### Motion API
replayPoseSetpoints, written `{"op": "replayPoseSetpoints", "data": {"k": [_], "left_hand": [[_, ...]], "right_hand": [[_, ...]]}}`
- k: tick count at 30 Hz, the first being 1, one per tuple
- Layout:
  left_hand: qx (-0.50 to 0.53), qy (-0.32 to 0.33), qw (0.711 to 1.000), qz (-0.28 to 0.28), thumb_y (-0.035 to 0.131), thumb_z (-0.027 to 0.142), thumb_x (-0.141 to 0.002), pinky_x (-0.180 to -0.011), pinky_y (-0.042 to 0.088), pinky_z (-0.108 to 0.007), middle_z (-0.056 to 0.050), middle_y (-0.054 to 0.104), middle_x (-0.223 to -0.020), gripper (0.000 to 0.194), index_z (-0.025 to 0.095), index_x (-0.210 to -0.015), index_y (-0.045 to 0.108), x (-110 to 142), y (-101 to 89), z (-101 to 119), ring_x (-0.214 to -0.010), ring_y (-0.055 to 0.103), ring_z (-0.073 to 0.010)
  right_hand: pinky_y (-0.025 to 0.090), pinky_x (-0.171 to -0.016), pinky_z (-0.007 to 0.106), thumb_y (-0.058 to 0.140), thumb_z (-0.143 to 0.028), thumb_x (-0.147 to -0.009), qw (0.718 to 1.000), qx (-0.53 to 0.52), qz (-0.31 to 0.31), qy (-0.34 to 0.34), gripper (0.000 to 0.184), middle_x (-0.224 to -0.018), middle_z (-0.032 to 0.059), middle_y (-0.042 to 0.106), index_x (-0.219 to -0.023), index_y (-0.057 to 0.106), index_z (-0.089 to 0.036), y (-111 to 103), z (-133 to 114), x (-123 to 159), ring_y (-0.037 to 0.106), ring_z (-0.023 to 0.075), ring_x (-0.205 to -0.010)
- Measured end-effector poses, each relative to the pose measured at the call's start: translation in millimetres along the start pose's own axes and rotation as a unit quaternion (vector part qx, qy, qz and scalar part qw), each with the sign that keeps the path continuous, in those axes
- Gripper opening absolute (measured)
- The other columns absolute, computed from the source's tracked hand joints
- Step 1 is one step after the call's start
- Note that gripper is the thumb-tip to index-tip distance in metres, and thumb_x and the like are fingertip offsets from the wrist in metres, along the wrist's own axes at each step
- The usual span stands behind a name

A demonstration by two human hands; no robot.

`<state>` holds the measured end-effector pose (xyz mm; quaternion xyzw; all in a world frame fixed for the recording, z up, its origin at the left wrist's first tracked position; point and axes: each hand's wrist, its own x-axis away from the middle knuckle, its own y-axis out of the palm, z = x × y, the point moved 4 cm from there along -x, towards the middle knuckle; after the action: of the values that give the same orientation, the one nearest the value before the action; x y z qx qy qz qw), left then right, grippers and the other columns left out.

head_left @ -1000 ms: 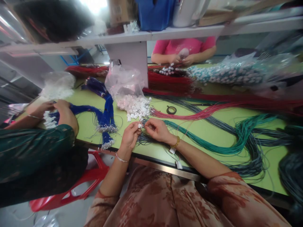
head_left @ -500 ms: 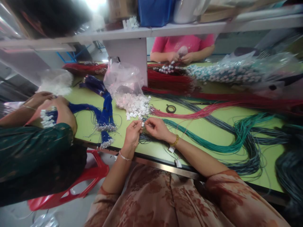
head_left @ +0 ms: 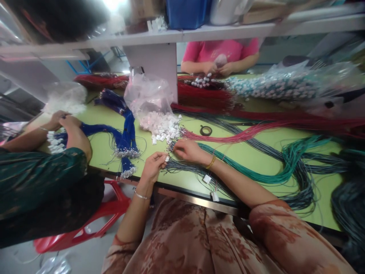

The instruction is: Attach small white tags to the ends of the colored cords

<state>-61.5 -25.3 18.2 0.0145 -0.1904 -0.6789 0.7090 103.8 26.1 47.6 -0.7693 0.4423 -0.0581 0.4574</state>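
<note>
My left hand (head_left: 154, 165) pinches a small white plastic connector housing (head_left: 167, 158) just above the table's front edge. Farther up and to the right, my right hand (head_left: 190, 150) has its fingertips down at the metal-tipped ends of the green wires (head_left: 242, 167); whether a wire is between them is hidden. Dark grey wires (head_left: 185, 166) run beneath both hands. A heap of loose white housings (head_left: 164, 129) spills from a clear plastic bag (head_left: 148, 91) just beyond my hands. Two wired housings (head_left: 207, 178) lie under my right forearm.
Pink wires (head_left: 222, 137) and a roll of black tape (head_left: 205, 130) lie behind my right hand. Blue wire bundles (head_left: 125, 137) are to the left, where a co-worker's hands (head_left: 64, 118) are busy. Across the table another person (head_left: 219, 61) works under the shelf (head_left: 199, 35).
My left hand has moved left and toward me with the white housing, away from my right hand. My right hand has shifted slightly back toward the wire ends.
</note>
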Motion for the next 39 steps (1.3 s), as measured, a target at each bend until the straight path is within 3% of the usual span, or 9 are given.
{"op": "replayPoseSetpoints", "data": {"k": [4, 10, 14, 22, 27, 35, 39], "left_hand": [[-0.021, 0.0, 1.0, -0.003, 0.082, 0.029, -0.061, -0.047, 0.037, -0.016, -0.003, 0.065, -0.066, 0.027, 0.011, -0.078, 0.07, 4, -7.8, -1, -0.052, 0.051, -0.0058], [0.04, 0.019, 0.999, 0.008, 0.08, 0.027, -0.064, -0.052, 0.04, -0.017, -0.003, 0.066, -0.073, 0.025, 0.013, -0.08, 0.068, 4, -3.0, -3, -0.057, 0.052, -0.0061], [0.106, 0.032, 0.994, -0.002, 0.079, 0.026, -0.065, -0.059, 0.043, -0.018, -0.004, 0.065, -0.079, 0.024, 0.013, -0.081, 0.066, -1, 12.1, -2, -0.063, 0.054, -0.0065], [0.148, 0.02, 0.987, -0.051, 0.074, 0.024, -0.072, -0.062, 0.043, -0.021, -0.004, 0.064, -0.086, 0.018, 0.016, -0.082, 0.062, -8, 41.9, -2, -0.065, 0.052, -0.0076], [0.143, 0.025, 0.988, -0.046, 0.073, 0.025, -0.073, -0.062, 0.042, -0.021, -0.004, 0.064, -0.088, 0.017, 0.016, -0.083, 0.062, -9, 45.5, -3, -0.065, 0.051, -0.0073], [0.117, 0.062, 0.991, -0.029, 0.079, 0.026, -0.067, -0.063, 0.043, -0.02, -0.003, 0.066, -0.088, 0.026, 0.015, -0.085, 0.063, -8, 49.4, -1, -0.064, 0.052, -0.0062], [0.119, 0.069, 0.99, -0.02, 0.08, 0.027, -0.066, -0.063, 0.043, -0.02, -0.002, 0.065, -0.083, 0.027, 0.016, -0.084, 0.063, -9, 55.4, -4, -0.064, 0.052, -0.0066]], "right_hand": [[0.031, -0.066, 0.027, 0.057, -0.017, -0.08, 0.996, 0.062, -0.057, -0.02, 0.012, -0.074, 0.0066, 0.062, -0.069, 0.063, -0.017, 18, -2, -4, 0.048, 0.0172, -0.073], [0.034, -0.062, 0.022, 0.053, -0.023, -0.082, 0.984, -0.166, 0.017, 0.058, 0.014, -0.07, -0.0003, 0.06, -0.075, 0.062, -0.015, 1, -1, -1, 0.047, 0.011, -0.064], [0.036, -0.061, 0.022, 0.056, -0.025, -0.078, 0.965, -0.235, 0.059, 0.099, 0.014, -0.067, -0.0014, 0.058, -0.072, 0.061, -0.014, -13, -4, 7, 0.048, 0.0104, -0.063], [0.031, -0.055, 0.022, 0.054, -0.029, -0.08, 0.965, -0.194, 0.114, 0.138, 0.018, -0.062, -0.0024, 0.054, -0.07, 0.059, -0.015, -17, -8, 27, 0.041, 0.0088, -0.057], [0.029, -0.053, 0.022, 0.053, -0.031, -0.081, 0.967, -0.177, 0.099, 0.156, 0.022, -0.057, -0.0033, 0.051, -0.066, 0.057, -0.015, -15, -5, 31, 0.04, 0.0088, -0.055], [0.032, -0.055, 0.022, 0.054, -0.035, -0.077, 0.924, -0.298, 0.104, 0.216, 0.025, -0.058, -0.0036, 0.05, -0.062, 0.054, -0.015, -6, 9, 31, 0.042, 0.0092, -0.056], [0.032, -0.055, 0.022, 0.053, -0.037, -0.078, 0.927, -0.278, 0.122, 0.221, 0.027, -0.06, -0.003, 0.05, -0.063, 0.053, -0.016, -5, 9, 32, 0.042, 0.0094, -0.057]]}}
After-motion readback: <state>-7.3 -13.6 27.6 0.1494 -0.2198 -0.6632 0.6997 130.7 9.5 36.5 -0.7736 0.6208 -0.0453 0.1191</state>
